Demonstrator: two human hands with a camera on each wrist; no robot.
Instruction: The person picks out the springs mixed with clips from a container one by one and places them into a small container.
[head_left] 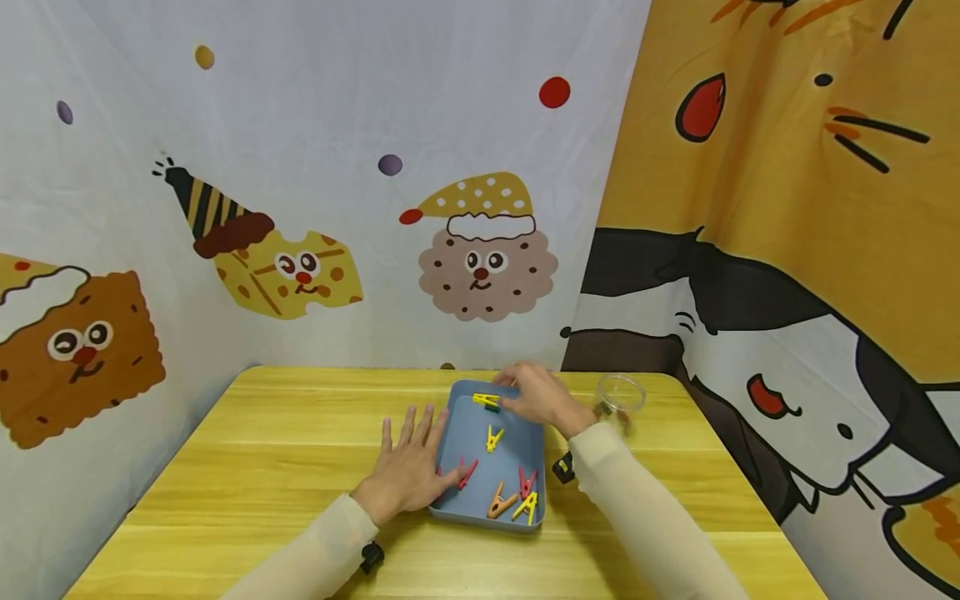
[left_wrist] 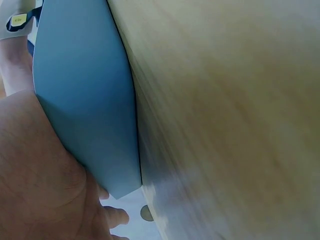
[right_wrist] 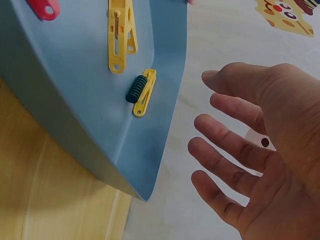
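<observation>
A blue-grey tray (head_left: 461, 429) lies on the table with several plastic clothespins inside. My left hand (head_left: 408, 471) rests at its left edge, fingers spread and straight, the thumb reaching over a red clothespin (head_left: 470, 475). Above the far right corner is my right hand (head_left: 536, 396). In the right wrist view its fingers are relaxed and hold nothing, beside the tray's far wall. A dark green ridged piece (right_wrist: 136, 89) lies against a yellow clothespin (right_wrist: 146, 95) at that end. Another yellow clothespin (head_left: 493, 438) lies mid-tray; orange (head_left: 501, 502), pink (head_left: 527, 482) and yellow ones are at the near end.
A clear round container (head_left: 621, 392) with small dark things in it stands right of the tray, behind my right forearm. The wooden table (head_left: 300, 433) ends at a cartoon-printed curtain (head_left: 315, 125) at the back and right.
</observation>
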